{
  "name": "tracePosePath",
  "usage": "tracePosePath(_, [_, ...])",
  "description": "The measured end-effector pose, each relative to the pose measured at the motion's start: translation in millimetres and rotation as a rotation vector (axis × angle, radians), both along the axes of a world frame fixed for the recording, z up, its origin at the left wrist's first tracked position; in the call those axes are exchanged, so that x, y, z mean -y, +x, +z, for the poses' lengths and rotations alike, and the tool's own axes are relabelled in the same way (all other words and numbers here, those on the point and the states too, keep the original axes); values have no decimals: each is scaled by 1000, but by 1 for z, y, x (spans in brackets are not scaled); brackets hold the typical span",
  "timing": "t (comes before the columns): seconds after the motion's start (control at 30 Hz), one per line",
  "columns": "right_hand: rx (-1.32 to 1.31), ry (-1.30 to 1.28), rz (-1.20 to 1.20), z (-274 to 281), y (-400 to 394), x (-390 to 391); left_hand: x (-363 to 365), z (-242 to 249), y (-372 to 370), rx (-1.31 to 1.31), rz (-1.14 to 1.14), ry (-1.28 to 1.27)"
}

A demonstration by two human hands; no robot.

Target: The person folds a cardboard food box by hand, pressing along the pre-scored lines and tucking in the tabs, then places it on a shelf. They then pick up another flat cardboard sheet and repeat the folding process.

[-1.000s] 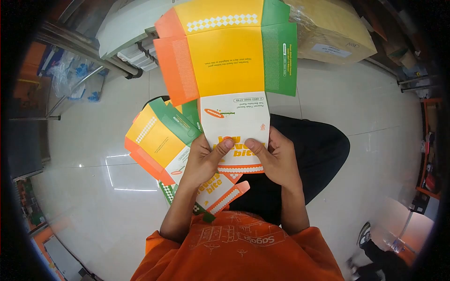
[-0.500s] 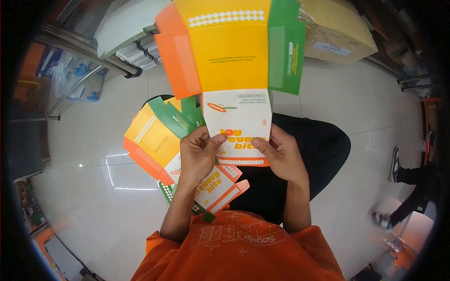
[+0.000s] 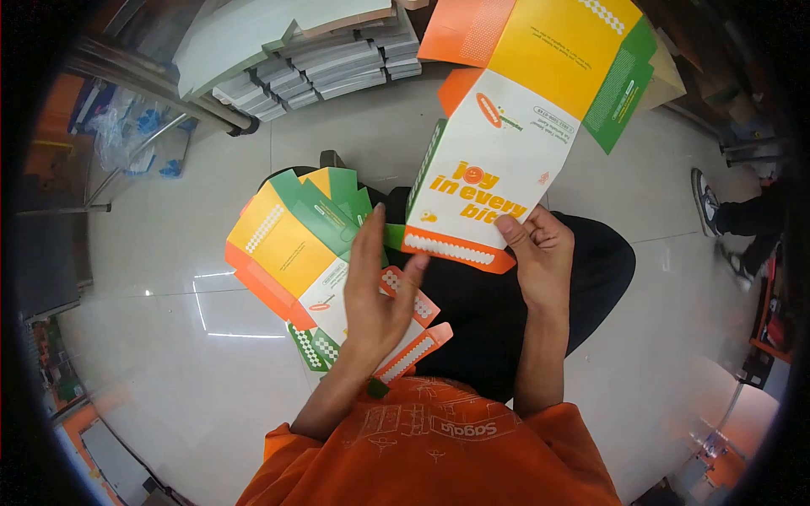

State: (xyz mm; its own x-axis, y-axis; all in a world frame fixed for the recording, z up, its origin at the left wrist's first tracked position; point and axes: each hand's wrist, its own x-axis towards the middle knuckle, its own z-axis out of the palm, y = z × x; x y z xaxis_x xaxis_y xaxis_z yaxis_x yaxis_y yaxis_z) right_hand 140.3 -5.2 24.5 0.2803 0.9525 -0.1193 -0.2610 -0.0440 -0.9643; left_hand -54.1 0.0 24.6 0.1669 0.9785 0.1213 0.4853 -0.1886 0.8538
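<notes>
A partly folded food carton is held up in front of me, with a yellow flap, orange and green sides and a white panel reading "joy in every bite". My right hand grips its lower right corner, thumb on the white panel. Beside its lower left edge my left hand is open, fingers stretched upward and thumb apart. Below that hand, more flat carton blanks of the same print lie overlapping on my left leg; my left hand and forearm hide part of them.
Stacks of flat white board stand on the floor ahead. To the left is a metal-framed rack with a plastic bag. At the right edge a person's shoe shows. A brown box is partly hidden behind the carton.
The carton has shifted right and tilted clockwise in my right hand. My left hand has let go of it and opened. The person at the right has moved their feet.
</notes>
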Motion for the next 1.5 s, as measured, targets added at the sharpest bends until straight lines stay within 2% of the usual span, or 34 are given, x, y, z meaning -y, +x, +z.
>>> tracePosePath(0.13, [-37, 6, -2, -2, 0, 4, 0, -5, 6, 42, -4, 15])
tracePosePath(0.2, [-54, 3, -10, -3, -1, 5, -1, -5, 7, 159, -18, -166])
tracePosePath(0.23, [-41, 10, -3, -5, 0, 6, -1, -1, 8, 159, -15, -166])
tracePosePath(0.3, [-30, 17, 3, -7, -1, 7, -2, 10, 10, 301, -1, -409])
tracePosePath(0.33, [-17, 8, 7, -7, -2, 6, -2, 7, 9, 301, 0, -410])
tracePosePath(0.4, [-3, 0, 11, -9, -2, 4, 0, -1, 7, 495, 20, -449])
tracePosePath(0.5, [24, 14, 21, -10, -7, 1, -3, -7, 1, 511, 35, -559])
tracePosePath(0.57, [382, 2, -136, -6, -14, -1, -6, -8, 2, 577, 61, -525])
tracePosePath(0.6, [675, 45, -214, -17, -10, 3, -8, -9, 2, 642, 90, -491])
tracePosePath(0.63, [675, 47, -214, -19, -13, 8, -10, -8, 3, 643, 90, -489])
tracePosePath(0.7, [541, -31, -218, -20, -26, 27, -13, -7, 6, 743, 147, -455])
tracePosePath(0.77, [226, -76, -192, -15, -44, 32, -12, -12, 9, 765, 122, -475])
tracePosePath(0.83, [129, -110, -192, -20, -44, 28, -10, -18, 13, 813, 92, -477])
tracePosePath(0.87, [132, -107, -195, -19, -41, 25, -10, -22, 14, 816, 88, -475])
tracePosePath(0.93, [7, -145, -45, -15, -37, 22, -7, -28, 11, 741, 39, -461])
tracePosePath(1.17, [-167, -110, -26, -22, -36, 16, -10, -29, 10, 707, 27, -530])
tracePosePath(1.33, [-302, -98, 12, -22, -34, 15, -16, -25, 5, 916, -86, -687])
tracePosePath(1.43, [-388, -43, -14, -22, -30, 13, -15, -25, 6, 1002, -55, -682])
tracePosePath(1.5, [-453, -48, -15, -21, -27, 13, -14, -21, 5, 947, -51, -662])
